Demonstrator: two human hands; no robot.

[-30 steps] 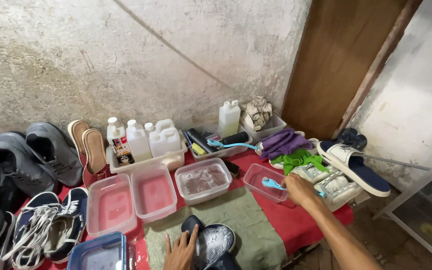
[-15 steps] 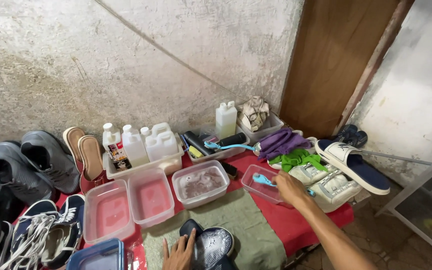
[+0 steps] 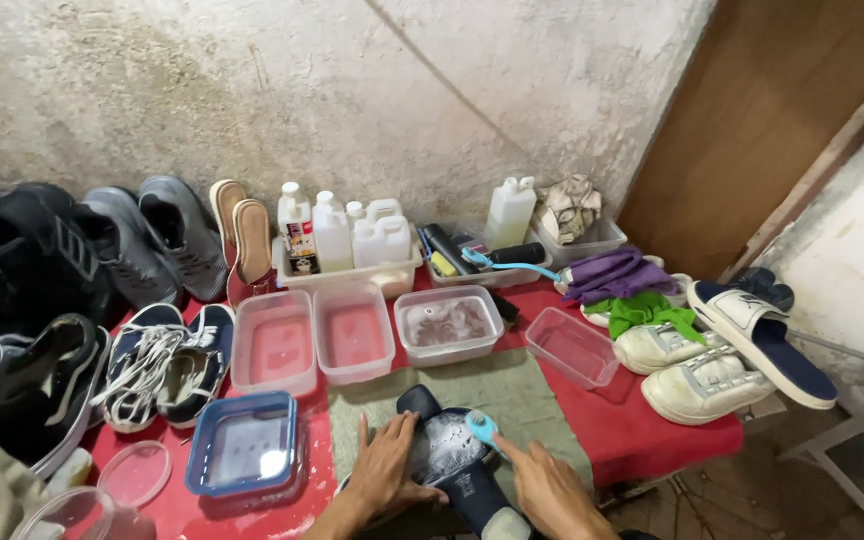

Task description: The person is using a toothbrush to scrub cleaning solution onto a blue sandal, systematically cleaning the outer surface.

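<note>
Head cam, looking down: dark slide sandal [image 3: 452, 462] lies on the green towel [image 3: 527, 395], towel spread on the red table cover [image 3: 642, 425], prob. to soak up drips. Left hand [image 3: 384, 468] lies flat w/ fingers spread, pressing the sandal's left edge, seemingly to keep it steady. Right hand [image 3: 550, 492] is closed on a small blue brush [image 3: 483, 428], head down on the sandal's foamy footbed. Landmark = towel: just behind it, three clear tubs [image 3: 354, 330] w/ liquid in a row; to its right, an empty clear tub [image 3: 574, 345]; to its left, a blue-rimmed container [image 3: 244, 455]. Further back from towel, white bottles [image 3: 352, 232] in a tray by the wall. Well right of towel, white sneakers [image 3: 697, 370] and a navy slide [image 3: 767, 340]; well left, dark shoes [image 3: 102, 260] lined up.
</note>
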